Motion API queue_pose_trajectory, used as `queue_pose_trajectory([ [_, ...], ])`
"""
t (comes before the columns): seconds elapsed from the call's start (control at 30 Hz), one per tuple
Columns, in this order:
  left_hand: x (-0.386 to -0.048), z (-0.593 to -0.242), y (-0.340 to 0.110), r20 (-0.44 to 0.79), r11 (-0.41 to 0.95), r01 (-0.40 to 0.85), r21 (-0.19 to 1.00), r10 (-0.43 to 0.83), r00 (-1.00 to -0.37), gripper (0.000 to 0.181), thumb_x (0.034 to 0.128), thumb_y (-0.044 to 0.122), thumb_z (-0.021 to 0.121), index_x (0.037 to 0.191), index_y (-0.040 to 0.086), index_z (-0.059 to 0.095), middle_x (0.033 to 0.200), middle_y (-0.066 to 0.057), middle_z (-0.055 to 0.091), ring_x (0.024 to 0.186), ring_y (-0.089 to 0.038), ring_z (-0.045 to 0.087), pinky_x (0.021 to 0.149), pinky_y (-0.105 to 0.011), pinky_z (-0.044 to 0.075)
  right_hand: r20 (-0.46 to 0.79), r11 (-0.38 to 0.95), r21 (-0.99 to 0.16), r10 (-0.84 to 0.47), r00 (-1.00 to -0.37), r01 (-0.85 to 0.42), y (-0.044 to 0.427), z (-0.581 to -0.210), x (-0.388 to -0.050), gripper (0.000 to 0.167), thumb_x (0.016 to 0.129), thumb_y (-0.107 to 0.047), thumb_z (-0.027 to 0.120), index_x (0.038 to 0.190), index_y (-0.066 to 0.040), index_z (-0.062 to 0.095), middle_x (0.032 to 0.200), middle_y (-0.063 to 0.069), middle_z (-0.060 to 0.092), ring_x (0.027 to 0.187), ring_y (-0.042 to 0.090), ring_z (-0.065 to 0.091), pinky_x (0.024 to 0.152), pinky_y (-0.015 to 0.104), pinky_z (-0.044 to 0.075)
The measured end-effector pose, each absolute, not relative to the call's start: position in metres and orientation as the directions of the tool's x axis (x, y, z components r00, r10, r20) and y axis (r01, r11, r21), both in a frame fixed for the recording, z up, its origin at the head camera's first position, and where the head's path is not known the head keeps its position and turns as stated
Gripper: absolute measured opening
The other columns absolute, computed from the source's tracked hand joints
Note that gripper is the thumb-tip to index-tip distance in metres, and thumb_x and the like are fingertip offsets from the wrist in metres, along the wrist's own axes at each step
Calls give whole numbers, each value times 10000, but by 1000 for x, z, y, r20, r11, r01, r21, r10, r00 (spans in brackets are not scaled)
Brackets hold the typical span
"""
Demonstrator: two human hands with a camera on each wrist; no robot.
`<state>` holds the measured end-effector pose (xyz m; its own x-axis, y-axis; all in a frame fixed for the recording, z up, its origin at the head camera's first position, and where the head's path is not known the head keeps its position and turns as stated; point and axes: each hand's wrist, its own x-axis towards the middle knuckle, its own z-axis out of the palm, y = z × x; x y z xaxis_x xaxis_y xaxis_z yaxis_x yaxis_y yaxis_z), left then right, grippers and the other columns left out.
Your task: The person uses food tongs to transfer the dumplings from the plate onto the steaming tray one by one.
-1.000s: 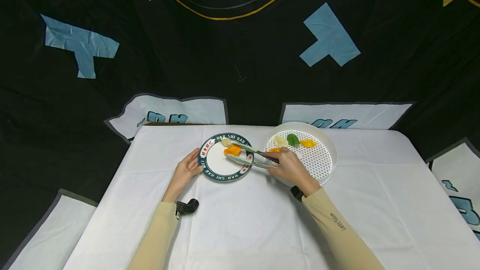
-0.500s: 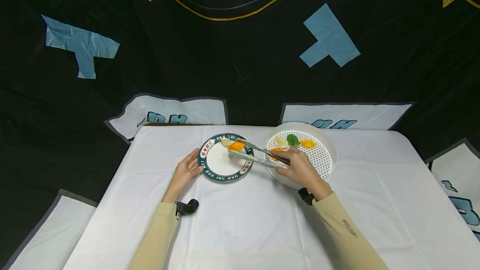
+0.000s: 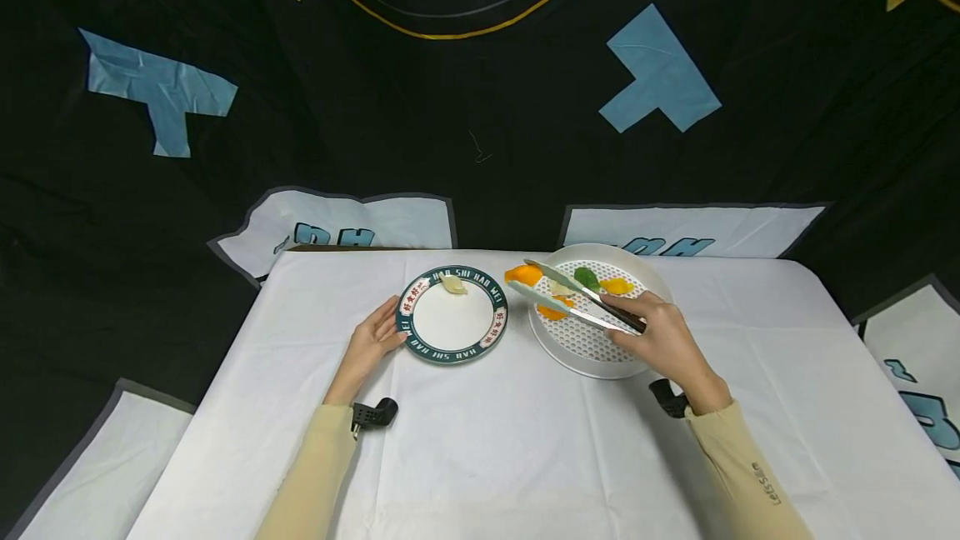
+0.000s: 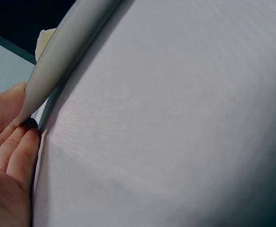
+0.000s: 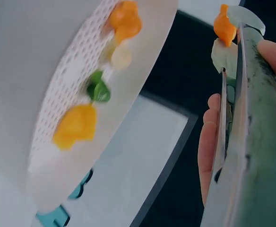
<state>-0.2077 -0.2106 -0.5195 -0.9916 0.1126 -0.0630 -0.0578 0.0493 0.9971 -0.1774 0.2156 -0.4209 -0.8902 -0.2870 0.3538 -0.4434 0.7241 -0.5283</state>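
My left hand (image 3: 371, 340) holds the left rim of a white plate (image 3: 450, 356) with a dark green patterned border. In the left wrist view, the thumb lies on one face of the rim and the fingers behind it. A pale dumpling-shaped piece (image 3: 452, 284) sits near the plate's far edge. My right hand (image 3: 667, 344) grips metal tongs (image 5: 251, 142) with pale green tips. Between those tips is an orange dumpling-shaped piece (image 3: 522, 275), raised by the left edge of a white round steamer tray (image 3: 558, 352).
In the perforated tray lie another orange piece (image 3: 553, 312), a pale piece partly behind the tongs, a green piece (image 3: 587, 278) and a yellow piece (image 3: 617, 287). A white cloth (image 3: 480, 457) covers the table; black sheeting (image 3: 480, 123) hangs behind its far edge.
The right hand and tongs have moved right, lifting the orange piece off the plate and across to the tray's left edge. The left hand and plate stay put.
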Motion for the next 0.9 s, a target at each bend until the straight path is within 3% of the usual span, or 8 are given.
queue_pose_trajectory([
  [0.3, -207, -519, -210, -60, 49, -54, 997, 121, -991, 701, 906, -83, 563, 1504, -14, 205, 1547, -172, 226, 1387, -279, 285, 1083, -221, 336, 372, 768, -505, -218, -902, -394, 257, -426, -165, 444, 708, -17, 795, 1139, 2, 693, 790, 105, 608, 626, 165, 456, 461, 229, 402],
  [0.6, -208, -518, -210, -69, 52, -64, 997, 111, -991, 702, 898, -95, 563, 1500, -24, 208, 1546, -175, 226, 1384, -281, 292, 1070, -207, 351, 355, 816, -465, -182, -917, -342, 279, -437, -159, 445, 688, 7, 788, 1124, 14, 697, 714, 64, 565, 597, 152, 409, 464, 240, 361],
  [0.9, -207, -518, -209, -69, 48, -64, 997, 109, -992, 702, 899, -95, 559, 1500, -29, 202, 1544, -182, 225, 1386, -283, 287, 1072, -203, 346, 286, 846, -434, -195, -938, -309, 283, -442, -158, 456, 702, -24, 787, 1138, 49, 674, 727, 130, 566, 598, 181, 413, 478, 284, 363],
])
